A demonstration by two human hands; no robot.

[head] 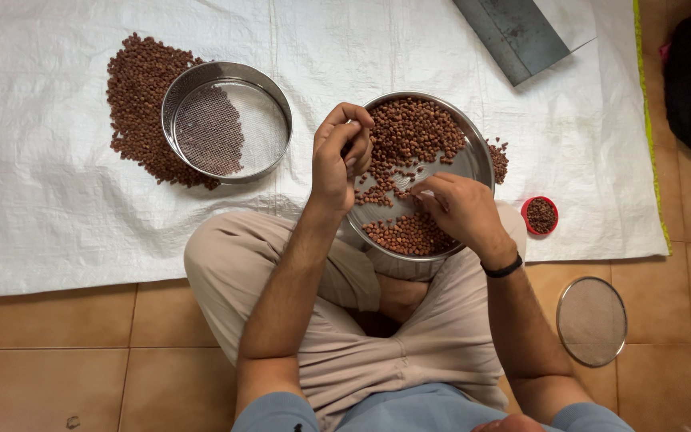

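My left hand (pixel 339 156) is pinched shut on a few brown chickpeas above the steel plate (pixel 473 160) on my lap. My right hand (pixel 459 206) rests fingers-spread in the chickpeas (pixel 409 132); I'd best sweep them thin, so bad ones show.

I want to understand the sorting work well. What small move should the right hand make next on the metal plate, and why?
Probably the right hand should slide the few brown seeds under its fingertips toward the near pile on the round metal plate. Its fingers rest on the bare strip between the two seed groups, while the left hand is raised and pinched shut; what it holds is hidden.
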